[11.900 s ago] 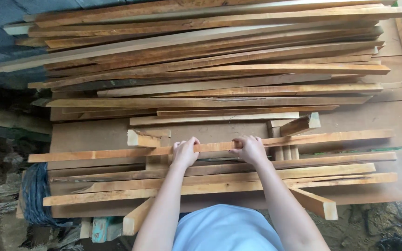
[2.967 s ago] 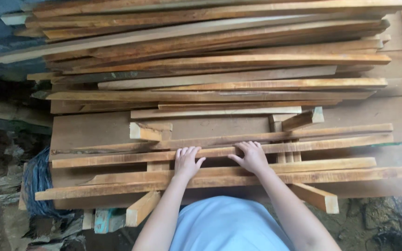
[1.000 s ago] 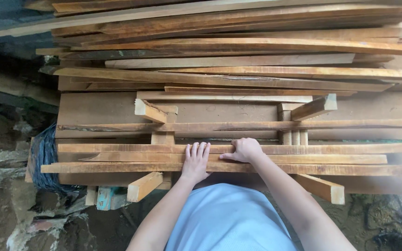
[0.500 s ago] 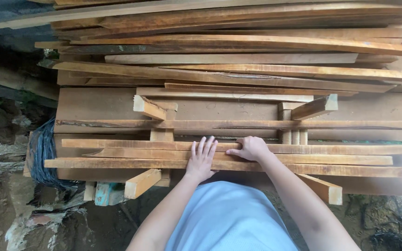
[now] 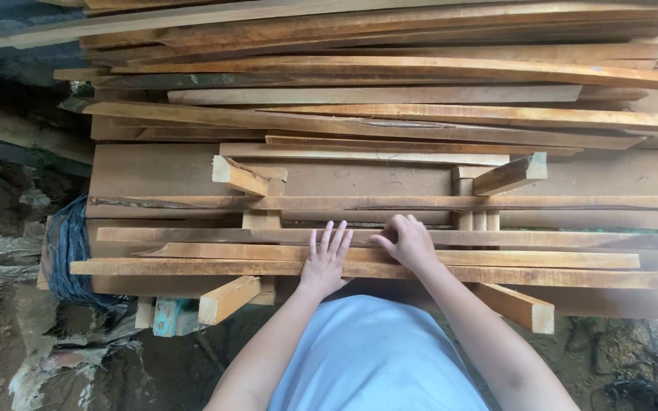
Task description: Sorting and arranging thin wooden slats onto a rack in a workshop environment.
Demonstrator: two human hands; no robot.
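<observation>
Resting flat, the left hand [image 5: 325,262] has its fingers [image 5: 334,242] spread apart and straight, palm down on the long, thin, orange-brown wooden slats [image 5: 192,259] lying side by side across the near edge of the work surface. Just beside it, the right hand [image 5: 409,243] is curled, its fingertips [image 5: 384,240] bent together and pressing down on the same slats; I cannot tell whether they hook over an edge or only push on top. Neither hand closes around a slat.

Under the fingers, three slats run left to right, touching one another. Beneath them, short pale wooden blocks [image 5: 226,298] stick out at angles toward the person. Beyond the fingertips lies one more narrow slat with a dark cracked edge [image 5: 375,203], then a flat brown board [image 5: 154,171], and farther off a tall loose stack of rough reddish planks [image 5: 390,68].

Risk, as I judge it: the slats rest loose on angled blocks, so uneven pressure from the flat palm could tip or slide one off the near edge. Rough, split edges could also drive a splinter into the curled fingertips.
</observation>
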